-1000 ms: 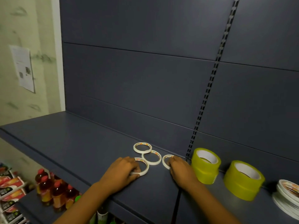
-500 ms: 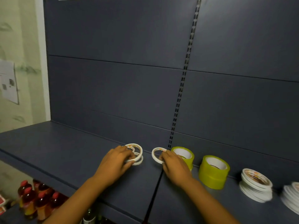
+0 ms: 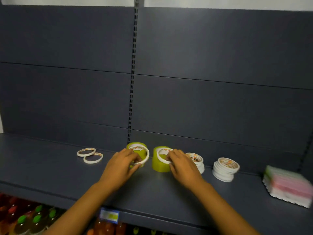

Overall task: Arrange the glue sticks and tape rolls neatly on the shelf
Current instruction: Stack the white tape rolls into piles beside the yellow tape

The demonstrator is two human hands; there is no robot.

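The left hand (image 3: 121, 167) pinches a thin white tape ring (image 3: 144, 156) before one yellow-green tape roll (image 3: 135, 145); the right hand (image 3: 183, 164) grips another thin ring (image 3: 160, 156) against the second yellow-green roll (image 3: 159, 165). Two loose rings (image 3: 89, 155) lie leftward on the shelf (image 3: 50, 170), two white tape stacks (image 3: 226, 168) rightward.

Dark slate back panels (image 3: 220, 48), slotted upright (image 3: 133, 65)

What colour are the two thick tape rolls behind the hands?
Yellow-green, with white cores, seen in the head view: the thick tape rolls stand behind both hands.
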